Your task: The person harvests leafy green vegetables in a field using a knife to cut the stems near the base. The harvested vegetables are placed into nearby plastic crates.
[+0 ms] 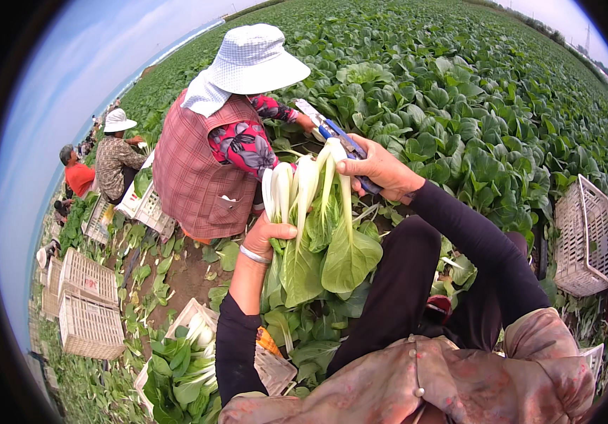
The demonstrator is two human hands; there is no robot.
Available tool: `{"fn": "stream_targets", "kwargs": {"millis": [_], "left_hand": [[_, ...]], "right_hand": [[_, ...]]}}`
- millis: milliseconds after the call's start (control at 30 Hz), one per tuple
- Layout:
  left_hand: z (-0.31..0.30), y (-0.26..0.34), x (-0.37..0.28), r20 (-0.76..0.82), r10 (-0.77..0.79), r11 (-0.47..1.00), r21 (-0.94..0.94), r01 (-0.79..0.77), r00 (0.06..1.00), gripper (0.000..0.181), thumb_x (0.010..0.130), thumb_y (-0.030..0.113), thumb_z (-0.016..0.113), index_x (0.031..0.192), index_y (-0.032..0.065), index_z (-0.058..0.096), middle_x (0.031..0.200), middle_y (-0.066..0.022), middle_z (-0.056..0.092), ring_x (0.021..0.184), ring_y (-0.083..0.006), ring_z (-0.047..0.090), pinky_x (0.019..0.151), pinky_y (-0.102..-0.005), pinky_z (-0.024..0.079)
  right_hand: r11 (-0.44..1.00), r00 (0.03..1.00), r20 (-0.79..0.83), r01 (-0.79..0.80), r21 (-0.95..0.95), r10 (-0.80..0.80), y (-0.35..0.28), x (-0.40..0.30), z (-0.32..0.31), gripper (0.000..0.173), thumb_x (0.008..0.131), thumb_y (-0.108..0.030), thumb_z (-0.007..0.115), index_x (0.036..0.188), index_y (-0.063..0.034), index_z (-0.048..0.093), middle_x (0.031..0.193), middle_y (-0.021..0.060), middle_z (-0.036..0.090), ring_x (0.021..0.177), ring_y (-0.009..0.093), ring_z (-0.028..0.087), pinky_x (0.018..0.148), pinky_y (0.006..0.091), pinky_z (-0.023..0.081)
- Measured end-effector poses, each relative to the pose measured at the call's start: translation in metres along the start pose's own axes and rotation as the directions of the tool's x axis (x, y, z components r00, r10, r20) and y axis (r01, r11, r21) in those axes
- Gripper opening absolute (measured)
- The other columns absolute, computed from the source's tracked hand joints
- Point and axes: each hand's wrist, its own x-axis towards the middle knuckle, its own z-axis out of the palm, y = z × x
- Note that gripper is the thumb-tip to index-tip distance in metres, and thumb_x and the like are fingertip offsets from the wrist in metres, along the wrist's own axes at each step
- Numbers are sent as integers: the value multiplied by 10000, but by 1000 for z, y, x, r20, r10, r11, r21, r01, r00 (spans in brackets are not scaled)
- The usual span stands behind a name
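Several heads of pak choi [301, 196], white stems up and leaves hanging down, are bunched in my left hand [266, 236], its thumb lying across the stems. My right hand [381, 167] grips a blue-handled utility knife [342, 139], whose blade end points up and left, away from me. Its thumb and fingertips also touch the stem base of the rightmost head. Below my left forearm, a plastic crate [277, 368] holds more pak choi [190, 371], leaves spilling over the rim.
A co-worker in a checked vest [203, 169] squats close at the front left. Other workers sit farther left near crates. Stacked crates [89, 326] stand at the left, another crate [582, 238] at the right. Dense leafy plants [441, 106] fill the field ahead; loose leaves litter the soil.
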Motion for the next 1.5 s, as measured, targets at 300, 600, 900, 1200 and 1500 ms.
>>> {"fn": "stream_targets", "kwargs": {"millis": [300, 600, 900, 1200, 1500], "left_hand": [[12, 22, -50, -99, 170, 979, -98, -180, 980, 803, 624, 128, 688, 1325, -85, 358, 1323, -285, 421, 728, -132, 580, 665, -240, 530], [48, -27, -35, -299, 367, 865, 458, -205, 881, 550, 665, 9, 714, 1177, -20, 515, 1070, -70, 600, 940, -144, 582, 836, -287, 467], [55, -42, -33, -200, 550, 790, 440, -427, 811, 777, 674, 20, 679, 1363, 17, 319, 1309, -120, 445, 1210, -188, 429, 1011, -320, 346], [49, -71, -48, -133, 328, 943, 104, -316, 935, 701, 715, 168, 722, 1322, 45, 393, 1180, -27, 503, 1082, -149, 467, 953, -290, 366], [67, -63, -33, -135, 338, 939, -16, -343, 931, 646, 726, 151, 703, 1299, 30, 431, 1195, -61, 548, 1104, -178, 517, 954, -322, 396]], "right_hand": [[999, 996, 87, 32, 16, -34, 17, 6, -10, 638, 778, -212, 717, 1271, -7, 368, 1122, 119, 616, 587, 34, 569, 444, 142, 468], [993, 994, -53, 89, -81, -94, 23, 3, 37, 583, 708, -152, 776, 1178, -41, 449, 830, 3, 555, 544, 54, 513, 434, 198, 418], [979, 982, -93, 150, -139, -164, 17, -10, 64, 504, 707, -127, 746, 1132, -51, 487, 859, 2, 566, 600, 53, 523, 482, 197, 424], [968, 985, -147, 53, -246, -91, 17, -15, 80, 572, 722, -111, 723, 1207, -34, 429, 794, -4, 549, 484, 44, 485, 436, 184, 415], [970, 986, -139, 59, -236, -93, 0, -27, 75, 507, 786, -136, 674, 1217, -30, 429, 774, -15, 519, 505, 53, 470, 432, 198, 399]]}}
